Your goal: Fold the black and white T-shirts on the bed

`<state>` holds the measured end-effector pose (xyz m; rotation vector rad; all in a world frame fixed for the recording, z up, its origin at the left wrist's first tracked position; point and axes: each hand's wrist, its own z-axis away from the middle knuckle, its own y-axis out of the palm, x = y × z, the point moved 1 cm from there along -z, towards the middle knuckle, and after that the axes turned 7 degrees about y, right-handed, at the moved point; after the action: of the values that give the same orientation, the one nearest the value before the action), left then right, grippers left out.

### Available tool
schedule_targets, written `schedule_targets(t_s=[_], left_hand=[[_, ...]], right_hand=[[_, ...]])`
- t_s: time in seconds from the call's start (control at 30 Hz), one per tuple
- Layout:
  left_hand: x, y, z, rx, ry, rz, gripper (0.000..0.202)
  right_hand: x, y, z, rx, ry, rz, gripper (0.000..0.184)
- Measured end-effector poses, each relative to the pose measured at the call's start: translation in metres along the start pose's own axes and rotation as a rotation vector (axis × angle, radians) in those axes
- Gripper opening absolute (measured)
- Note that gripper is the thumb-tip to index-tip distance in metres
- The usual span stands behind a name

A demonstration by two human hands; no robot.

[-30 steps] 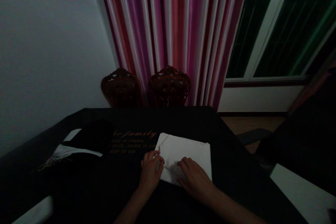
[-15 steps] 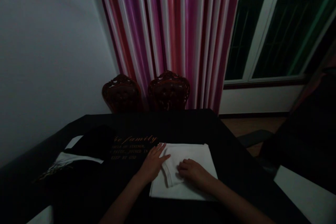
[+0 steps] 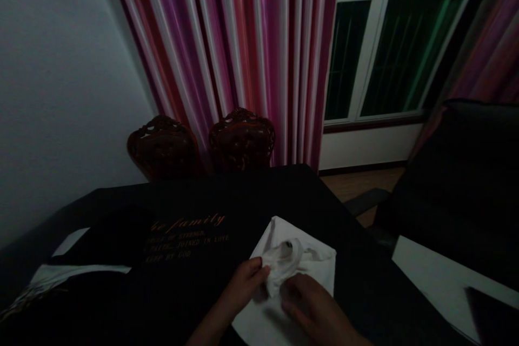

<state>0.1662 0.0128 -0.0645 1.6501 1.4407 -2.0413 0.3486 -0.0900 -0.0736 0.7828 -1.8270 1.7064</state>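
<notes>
A white cloth [image 3: 312,267] lies on the black tablecloth [image 3: 211,194] near the table's front edge, partly bunched up in the middle. My left hand [image 3: 245,284] pinches the raised fold of the cloth from the left. My right hand [image 3: 310,305] rests on the cloth just below that fold, its fingers curled onto the fabric. The room is dim, so finger detail is faint.
Orange lettering [image 3: 188,232] is printed on the tablecloth. Dark folded garments with white edges [image 3: 85,259] lie at the left. Two carved wooden chairs [image 3: 241,140] stand behind the table before a striped curtain [image 3: 227,48]. A dark seat [image 3: 458,189] and a white surface [image 3: 441,281] are at the right.
The view has swung to the right. The cloth, flat before, is now lifted and bunched in the middle, with my left hand pinching the fold and my right hand lower on it.
</notes>
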Motion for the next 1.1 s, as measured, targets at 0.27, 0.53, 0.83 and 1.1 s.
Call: schedule_targets(t_s=[0.27,0.53,0.83,1.1], left_hand=[[-0.064,-0.016,0.024,-0.095,0.206,0.433,0.031],[-0.087,-0.039,0.045,-0.307,0.100,0.792,0.040],[-0.068,-0.061,0.048,-0.751,-0.256,1.135,0.029],[-0.103,-0.156,0.062,-0.868,0.108,-0.152,0.027]], right_hand=[[0.038,-0.009,-0.004,-0.134,-0.140,-0.258,0.038],[0.087,-0.051,-0.006,-0.056,-0.306,-0.325,0.026],[0.073,-0.075,-0.011,-0.365,0.054,-0.541,0.036],[0.120,-0.200,-0.020,-0.800,-0.198,-0.167,0.033]])
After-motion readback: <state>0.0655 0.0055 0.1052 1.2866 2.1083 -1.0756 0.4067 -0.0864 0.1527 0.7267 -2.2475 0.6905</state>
